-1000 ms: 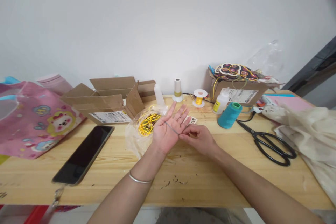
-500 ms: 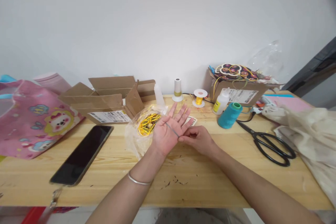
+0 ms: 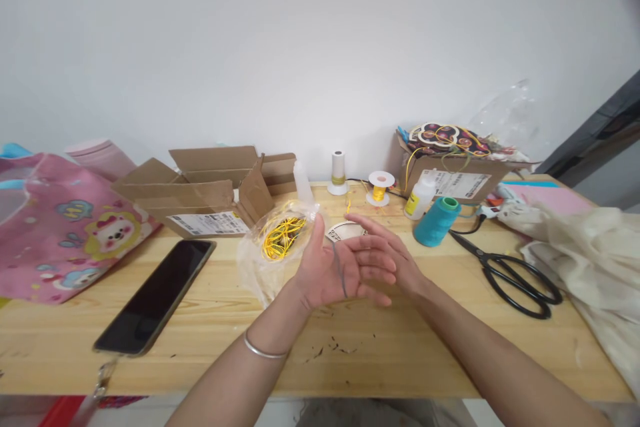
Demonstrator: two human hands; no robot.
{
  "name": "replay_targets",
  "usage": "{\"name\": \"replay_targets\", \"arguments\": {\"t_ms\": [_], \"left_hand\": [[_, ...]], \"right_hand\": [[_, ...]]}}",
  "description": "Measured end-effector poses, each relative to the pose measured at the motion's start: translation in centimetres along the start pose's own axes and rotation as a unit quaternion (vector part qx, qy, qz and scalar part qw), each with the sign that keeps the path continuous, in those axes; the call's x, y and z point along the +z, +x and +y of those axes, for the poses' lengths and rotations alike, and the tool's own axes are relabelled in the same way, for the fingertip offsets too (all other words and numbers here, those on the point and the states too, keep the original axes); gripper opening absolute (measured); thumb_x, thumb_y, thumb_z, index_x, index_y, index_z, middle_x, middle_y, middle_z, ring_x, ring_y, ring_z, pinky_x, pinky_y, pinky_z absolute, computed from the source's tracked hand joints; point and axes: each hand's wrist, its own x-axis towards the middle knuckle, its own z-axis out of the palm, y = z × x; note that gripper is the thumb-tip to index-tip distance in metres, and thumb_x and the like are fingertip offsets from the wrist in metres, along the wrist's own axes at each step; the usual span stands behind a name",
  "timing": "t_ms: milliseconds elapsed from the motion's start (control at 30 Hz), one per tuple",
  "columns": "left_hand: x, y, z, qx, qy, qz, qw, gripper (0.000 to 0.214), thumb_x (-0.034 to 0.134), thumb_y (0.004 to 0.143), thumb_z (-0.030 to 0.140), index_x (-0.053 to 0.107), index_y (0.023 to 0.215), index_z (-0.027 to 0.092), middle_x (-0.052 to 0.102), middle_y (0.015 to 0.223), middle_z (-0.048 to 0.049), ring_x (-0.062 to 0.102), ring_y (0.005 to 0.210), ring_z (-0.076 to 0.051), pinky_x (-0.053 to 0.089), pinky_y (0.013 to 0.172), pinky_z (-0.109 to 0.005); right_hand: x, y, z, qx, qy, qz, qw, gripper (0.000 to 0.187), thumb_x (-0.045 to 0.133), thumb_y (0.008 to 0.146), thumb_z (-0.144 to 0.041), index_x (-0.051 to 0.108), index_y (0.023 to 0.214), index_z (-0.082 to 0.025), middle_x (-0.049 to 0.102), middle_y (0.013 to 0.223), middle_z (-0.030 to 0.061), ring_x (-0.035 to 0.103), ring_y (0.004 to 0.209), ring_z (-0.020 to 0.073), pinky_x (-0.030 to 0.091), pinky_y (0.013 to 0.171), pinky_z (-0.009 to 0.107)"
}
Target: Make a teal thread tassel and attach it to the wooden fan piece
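Observation:
My left hand (image 3: 333, 270) is open, palm tilted up and inward, with its fingers pointing right. A thin grey cord (image 3: 341, 270) lies across the palm and seems to pass round the hand. My right hand (image 3: 400, 257) is just behind the left fingers, its own fingers stretched out to the left; their lower part is hidden, and I cannot tell whether the hands touch. Beyond the hands, on the table, lies a pale round disc (image 3: 347, 231) with dark cut-out lettering. A clear bag (image 3: 253, 270) with yellow cord (image 3: 281, 240) sits left of my left hand.
Along the back stand cardboard boxes (image 3: 185, 200), a white spool (image 3: 339, 170), a yellow thread spool (image 3: 380, 190), a glue bottle (image 3: 421, 197) and a teal thread cone (image 3: 437, 221). Black scissors (image 3: 520, 280) and cream cloth (image 3: 590, 260) lie right; a phone (image 3: 157, 297) and pink bag (image 3: 75, 233) left.
My left palm has turned inward and its fingers have swung from upward to rightward. My right hand has left its pinch at the cord and moved behind the left fingers. The disc shows more.

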Motion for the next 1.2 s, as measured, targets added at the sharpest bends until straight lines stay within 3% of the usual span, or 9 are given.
{"name": "replay_targets", "arguments": {"t_ms": [100, 167, 300, 400, 533, 867, 1067, 1200], "left_hand": [[0.0, 0.0, -0.3, -0.056, 0.054, -0.041, 0.996, 0.039, 0.046, 0.068, 0.035, 0.055, 0.096, 0.009, 0.060, 0.093, -0.0153, 0.057, 0.088, -0.027, 0.041, 0.075, -0.044], [0.1, 0.1, -0.4, -0.096, 0.074, -0.063, 0.991, 0.033, 0.046, 0.061, 0.021, 0.056, 0.091, 0.011, 0.060, 0.093, -0.0141, 0.057, 0.088, -0.026, 0.040, 0.076, -0.043], [0.0, 0.1, -0.5, -0.146, 0.078, -0.084, 0.983, 0.032, 0.043, 0.058, 0.017, 0.057, 0.085, 0.010, 0.061, 0.093, -0.0154, 0.057, 0.090, -0.027, 0.039, 0.077, -0.045], [-0.1, 0.1, -0.5, -0.159, 0.072, -0.093, 0.980, 0.032, 0.044, 0.057, 0.017, 0.057, 0.085, 0.010, 0.060, 0.094, -0.0169, 0.056, 0.091, -0.028, 0.037, 0.078, -0.046], [-0.4, 0.2, -0.7, -0.168, 0.068, -0.105, 0.978, 0.033, 0.044, 0.057, 0.017, 0.057, 0.086, 0.009, 0.060, 0.095, -0.0182, 0.055, 0.092, -0.029, 0.037, 0.078, -0.046], [-0.6, 0.5, -1.1, -0.186, 0.077, -0.116, 0.973, 0.037, 0.043, 0.058, 0.019, 0.056, 0.091, 0.009, 0.060, 0.095, -0.0167, 0.055, 0.094, -0.028, 0.037, 0.079, -0.045], [-0.3, 0.2, -0.7, -0.185, 0.071, -0.105, 0.975, 0.037, 0.042, 0.057, 0.021, 0.058, 0.088, 0.009, 0.060, 0.095, -0.0186, 0.055, 0.093, -0.029, 0.036, 0.079, -0.047], [-0.2, 0.0, -0.5, -0.134, 0.061, -0.075, 0.986, 0.039, 0.041, 0.059, 0.024, 0.058, 0.090, 0.009, 0.060, 0.093, -0.0189, 0.057, 0.089, -0.030, 0.036, 0.078, -0.048]], "right_hand": [[-0.1, 0.0, -0.2, 0.017, 0.026, -0.085, 0.996, 0.036, 0.037, 0.084, -0.029, 0.047, 0.119, -0.023, 0.048, 0.123, 0.0034, 0.043, 0.113, 0.0177, 0.032, 0.097, 0.035], [-0.3, 0.0, 0.0, 0.024, 0.047, -0.120, 0.991, 0.035, 0.041, 0.083, -0.027, 0.050, 0.116, -0.021, 0.054, 0.114, 0.0041, 0.048, 0.106, 0.0167, 0.037, 0.093, 0.033], [-0.9, 0.1, 0.3, 0.059, 0.050, -0.171, 0.982, 0.028, 0.045, 0.082, -0.027, 0.057, 0.106, -0.019, 0.062, 0.096, 0.0032, 0.056, 0.088, 0.0137, 0.044, 0.080, 0.028], [-1.3, 0.2, -0.2, 0.079, 0.045, -0.198, 0.976, 0.020, 0.051, 0.078, -0.029, 0.064, 0.085, -0.014, 0.064, 0.080, 0.0024, 0.057, 0.072, 0.0113, 0.045, 0.067, 0.022], [-1.4, 0.3, -0.8, 0.075, 0.057, -0.174, 0.980, 0.016, 0.057, 0.074, -0.026, 0.063, 0.072, -0.012, 0.059, 0.064, -0.0001, 0.051, 0.057, 0.0071, 0.042, 0.054, 0.017], [-0.3, 0.6, -0.4, 0.036, 0.024, -0.073, 0.996, 0.019, 0.058, 0.073, -0.029, 0.063, 0.071, -0.011, 0.059, 0.066, 0.0014, 0.050, 0.060, 0.0079, 0.040, 0.053, 0.018], [0.4, 0.3, 0.3, 0.085, 0.037, -0.120, 0.988, 0.020, 0.055, 0.073, -0.030, 0.063, 0.074, -0.012, 0.060, 0.069, 0.0016, 0.053, 0.062, 0.0104, 0.042, 0.055, 0.021], [0.4, 0.1, 0.9, 0.066, -0.041, -0.158, 0.984, 0.015, 0.055, 0.070, -0.025, 0.063, 0.075, -0.012, 0.061, 0.069, 0.0002, 0.055, 0.065, 0.0123, 0.043, 0.056, 0.022]]}}
